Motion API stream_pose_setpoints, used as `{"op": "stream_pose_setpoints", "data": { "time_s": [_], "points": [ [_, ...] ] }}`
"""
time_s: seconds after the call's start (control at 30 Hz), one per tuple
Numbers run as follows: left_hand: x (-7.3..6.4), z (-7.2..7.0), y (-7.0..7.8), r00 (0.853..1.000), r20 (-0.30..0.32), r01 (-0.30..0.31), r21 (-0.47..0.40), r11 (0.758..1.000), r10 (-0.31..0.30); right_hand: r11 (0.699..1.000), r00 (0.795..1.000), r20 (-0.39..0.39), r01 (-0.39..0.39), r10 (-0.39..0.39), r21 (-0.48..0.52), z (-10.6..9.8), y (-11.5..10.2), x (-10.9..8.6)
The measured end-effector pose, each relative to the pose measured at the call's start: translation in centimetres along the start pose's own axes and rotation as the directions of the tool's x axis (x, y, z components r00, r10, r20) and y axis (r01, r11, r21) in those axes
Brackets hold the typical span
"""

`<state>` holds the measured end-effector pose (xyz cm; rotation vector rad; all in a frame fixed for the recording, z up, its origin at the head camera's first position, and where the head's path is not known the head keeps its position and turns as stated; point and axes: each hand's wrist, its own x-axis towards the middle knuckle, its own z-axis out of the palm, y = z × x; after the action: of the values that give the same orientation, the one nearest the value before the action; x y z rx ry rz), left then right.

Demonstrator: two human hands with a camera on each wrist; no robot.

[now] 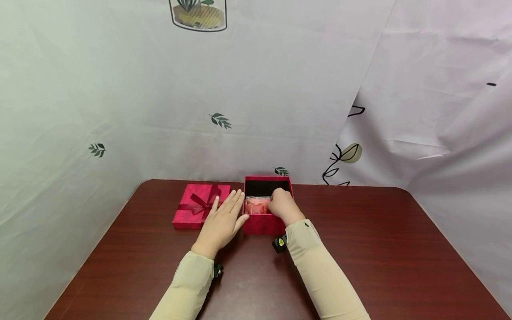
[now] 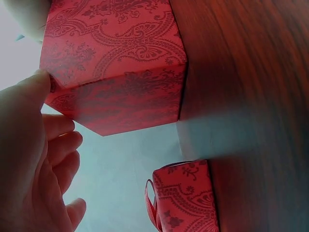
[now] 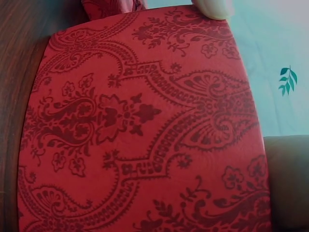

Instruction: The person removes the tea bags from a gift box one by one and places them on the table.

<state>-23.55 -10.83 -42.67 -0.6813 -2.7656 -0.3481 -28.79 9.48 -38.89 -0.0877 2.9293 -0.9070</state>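
Observation:
A red patterned box (image 1: 264,225) with a dark inside stands open-topped at the far side of the table. My right hand (image 1: 285,206) reaches over its right front rim, fingers curled down at a clear plastic packet (image 1: 256,208) with pinkish-red contents. The fingertips there are partly hidden by the hand and box. On the other side, my left hand (image 1: 222,222) rests against the box's left edge, fingers stretched forward in the head view. Its thumb (image 2: 36,89) touches the box corner in the left wrist view. The right wrist view is mostly filled by the box's front face (image 3: 140,121).
Left of the box lies its red lid (image 1: 188,204) with a dark red ribbon bow, partly covered by my left hand. The brown wooden table (image 1: 384,249) ends at a pale hanging cloth (image 1: 280,89) with leaf prints behind.

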Motion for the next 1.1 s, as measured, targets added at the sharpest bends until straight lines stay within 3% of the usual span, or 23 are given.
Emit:
{"op": "stream_pose_setpoints", "data": {
  "time_s": [0.2, 0.37, 0.8, 1.1],
  "points": [
    [0.0, 0.0, 0.1, 1.0, -0.004, 0.003, -0.005, 1.0, -0.003, 1.0, 0.999, -0.034, 0.007, -0.006, 0.021, 0.0, 0.2, -0.1],
    [0.0, 0.1, 0.1, 1.0, -0.01, 0.002, -0.008, 1.0, -0.002, 0.993, 0.999, -0.035, 0.001, 0.003, 0.119, -0.1, 0.4, -0.2],
    [0.0, 0.2, 0.1, 1.0, -0.02, 0.003, -0.012, 1.0, -0.003, 0.914, 0.999, -0.027, 0.033, -0.024, 0.404, -0.3, 0.7, -0.4],
    [0.0, 0.2, 0.1, 1.0, -0.017, 0.002, -0.002, 1.0, -0.002, 0.88, 0.988, -0.111, 0.145, -0.106, 0.452, -0.2, 1.1, -0.8]
  ]
}}
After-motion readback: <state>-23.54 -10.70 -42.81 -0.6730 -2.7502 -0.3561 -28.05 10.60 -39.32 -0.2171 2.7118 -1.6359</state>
